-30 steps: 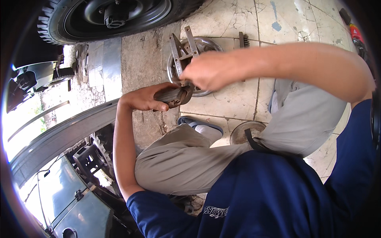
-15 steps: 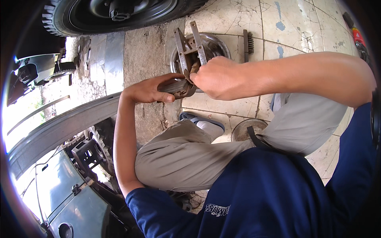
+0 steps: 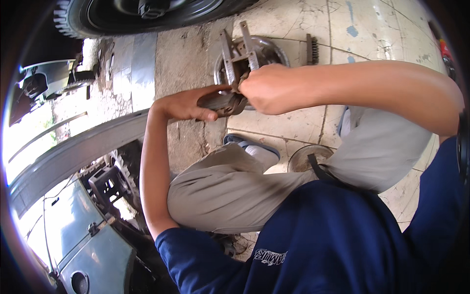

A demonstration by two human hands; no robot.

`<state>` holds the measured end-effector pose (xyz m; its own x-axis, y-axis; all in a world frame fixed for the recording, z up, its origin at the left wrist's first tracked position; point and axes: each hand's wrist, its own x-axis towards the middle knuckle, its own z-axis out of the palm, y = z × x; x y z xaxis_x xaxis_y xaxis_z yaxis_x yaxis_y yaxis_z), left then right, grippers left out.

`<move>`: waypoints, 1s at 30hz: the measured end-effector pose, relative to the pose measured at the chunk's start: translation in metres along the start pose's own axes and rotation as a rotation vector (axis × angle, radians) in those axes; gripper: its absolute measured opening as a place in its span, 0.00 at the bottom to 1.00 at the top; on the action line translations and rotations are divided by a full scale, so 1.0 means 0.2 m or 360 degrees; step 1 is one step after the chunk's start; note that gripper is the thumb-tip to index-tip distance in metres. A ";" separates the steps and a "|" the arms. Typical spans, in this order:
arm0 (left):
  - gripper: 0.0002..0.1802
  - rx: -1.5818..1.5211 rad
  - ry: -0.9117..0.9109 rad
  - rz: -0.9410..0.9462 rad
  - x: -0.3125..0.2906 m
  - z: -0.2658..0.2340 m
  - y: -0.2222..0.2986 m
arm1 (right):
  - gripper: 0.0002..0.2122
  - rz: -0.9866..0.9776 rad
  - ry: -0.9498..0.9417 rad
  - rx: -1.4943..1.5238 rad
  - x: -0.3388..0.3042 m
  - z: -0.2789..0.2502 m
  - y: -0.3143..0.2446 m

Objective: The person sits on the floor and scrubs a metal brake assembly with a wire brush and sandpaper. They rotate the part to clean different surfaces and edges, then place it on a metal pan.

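A worn, brownish metal part with two long flat arms (image 3: 249, 45) joined by a crossbar sits in front of me, its arms pointing away. My left hand (image 3: 182, 105) is wrapped round its near left end, a rounded grey-brown body (image 3: 219, 102), with the thumb on the near side. My right hand (image 3: 266, 89) is closed at the base of the arms, fingers curled in; whether it pinches the part itself or something small there is hidden. Beneath the part lies a round, shiny metal dish (image 3: 279, 53), partly covered by it and my right hand.
A wire brush (image 3: 313, 49) lies on the tiles right of the dish. A large tyre (image 3: 73, 19) stands at the top left. A red-and-black tool (image 3: 445, 53) is at the far right edge. By my foot is a round metal disc (image 3: 296, 159). A vehicle panel (image 3: 100, 250) fills the lower left.
The whole view has shifted slightly, so the floor things sit a little higher and further right. Both hands keep their places on the metal part, with no clear change of grip.
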<state>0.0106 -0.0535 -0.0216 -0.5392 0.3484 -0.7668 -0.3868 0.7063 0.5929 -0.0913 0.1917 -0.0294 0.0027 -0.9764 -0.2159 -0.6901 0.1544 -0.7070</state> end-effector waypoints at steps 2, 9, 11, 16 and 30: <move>0.66 -0.0073 0.0015 0.0022 0.00 0.02 -0.01 | 0.09 -0.0021 -0.0059 -0.0078 0.02 0.00 -0.03; 0.63 -0.0030 -0.0044 0.0043 0.00 0.00 -0.01 | 0.07 -0.0122 -0.0044 -0.0064 0.01 -0.01 0.01; 0.64 -0.0049 -0.0038 -0.0002 -0.01 0.01 0.00 | 0.07 -0.0096 -0.0100 -0.0093 0.02 -0.04 -0.03; 0.64 -0.0103 0.0001 -0.0048 0.01 0.01 0.02 | 0.08 -0.0107 -0.0116 -0.0210 -0.03 -0.09 -0.04; 0.61 0.0084 0.0122 -0.0092 -0.06 0.02 0.04 | 0.12 -0.0247 -0.0097 -0.0627 -0.03 -0.09 -0.05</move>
<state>0.0168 -0.0487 -0.0088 -0.5735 0.2597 -0.7770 -0.3798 0.7561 0.5330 -0.0982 0.1941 -0.0091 0.1632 -0.9709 -0.1750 -0.9019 -0.0750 -0.4254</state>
